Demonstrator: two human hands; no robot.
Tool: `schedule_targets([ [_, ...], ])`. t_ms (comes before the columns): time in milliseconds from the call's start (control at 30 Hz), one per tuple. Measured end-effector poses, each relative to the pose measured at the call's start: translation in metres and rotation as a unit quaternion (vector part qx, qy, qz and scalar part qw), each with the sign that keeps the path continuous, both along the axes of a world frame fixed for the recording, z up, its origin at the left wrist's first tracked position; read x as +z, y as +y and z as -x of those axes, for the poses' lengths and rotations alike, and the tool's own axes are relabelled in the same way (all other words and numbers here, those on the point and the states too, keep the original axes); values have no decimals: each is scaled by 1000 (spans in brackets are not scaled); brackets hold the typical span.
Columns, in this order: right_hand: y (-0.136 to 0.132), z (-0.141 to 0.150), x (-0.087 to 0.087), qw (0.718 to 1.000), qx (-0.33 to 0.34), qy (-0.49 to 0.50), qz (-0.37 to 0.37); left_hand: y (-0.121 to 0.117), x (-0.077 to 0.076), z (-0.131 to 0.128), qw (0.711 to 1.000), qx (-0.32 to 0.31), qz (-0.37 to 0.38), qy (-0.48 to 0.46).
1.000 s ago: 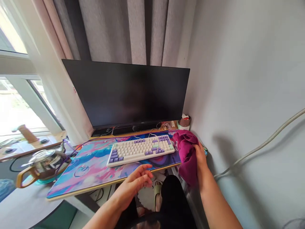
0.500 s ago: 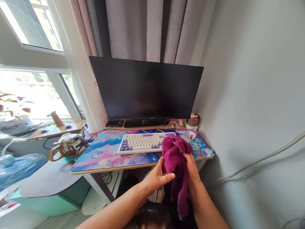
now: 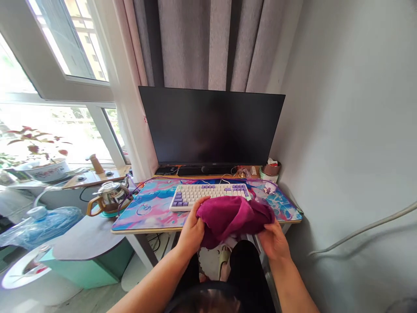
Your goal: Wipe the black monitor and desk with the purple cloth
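A magenta cloth (image 3: 233, 217) is stretched sideways between my two hands, just over the near edge of the desk. My left hand (image 3: 193, 228) grips its left end, fingers partly hidden behind the fabric. At the other end, my right hand (image 3: 274, 239) pinches the lower right corner. Behind the cloth lies a white and purple keyboard (image 3: 208, 193), its front right part covered from sight. The keyboard rests on a colourful blue and pink desk mat (image 3: 143, 213). Beyond stands a large dark monitor (image 3: 211, 130).
A glass teapot with a wooden handle (image 3: 109, 198) stands left of the desk, near a water jug (image 3: 48, 221) and a potted plant (image 3: 45, 169). A small pot (image 3: 271, 167) sits at the back right corner. A cable (image 3: 361, 228) hangs along the right wall.
The cloth has gone from hanging bunched to being spread sideways. My hands have moved apart, the left one leftward, the right one rightward. The view has shifted slightly left.
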State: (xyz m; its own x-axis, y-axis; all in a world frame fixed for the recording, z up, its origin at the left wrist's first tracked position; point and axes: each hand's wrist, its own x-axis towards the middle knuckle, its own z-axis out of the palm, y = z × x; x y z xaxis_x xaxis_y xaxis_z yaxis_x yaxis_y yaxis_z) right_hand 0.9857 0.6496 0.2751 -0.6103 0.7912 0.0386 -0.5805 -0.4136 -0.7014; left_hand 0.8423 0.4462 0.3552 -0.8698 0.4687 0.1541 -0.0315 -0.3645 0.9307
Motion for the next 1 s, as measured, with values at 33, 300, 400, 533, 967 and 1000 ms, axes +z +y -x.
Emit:
schedule_targets([
  [33, 0, 1, -2, 1000, 16, -4, -12, -6, 8, 3, 1000, -8, -1, 7],
  [300, -4, 12, -14, 975, 70, -83, -191, -23, 46, 14, 969, -63, 132, 198],
  [400, -17, 4, -5, 927, 81, -93, -355, -17, 44, 16, 974, -64, 137, 168],
  [533, -53, 1, 3, 815, 90, -169, -547, -10, 32, 21, 968, -39, 170, 180],
  [967, -37, -3, 9, 735, -214, -166, -621, -30, -4, 29, 823, -115, 426, 358],
  [1000, -40, -10, 18, 732, -215, -153, -628, -33, -7, 30, 779, -117, 470, 397],
])
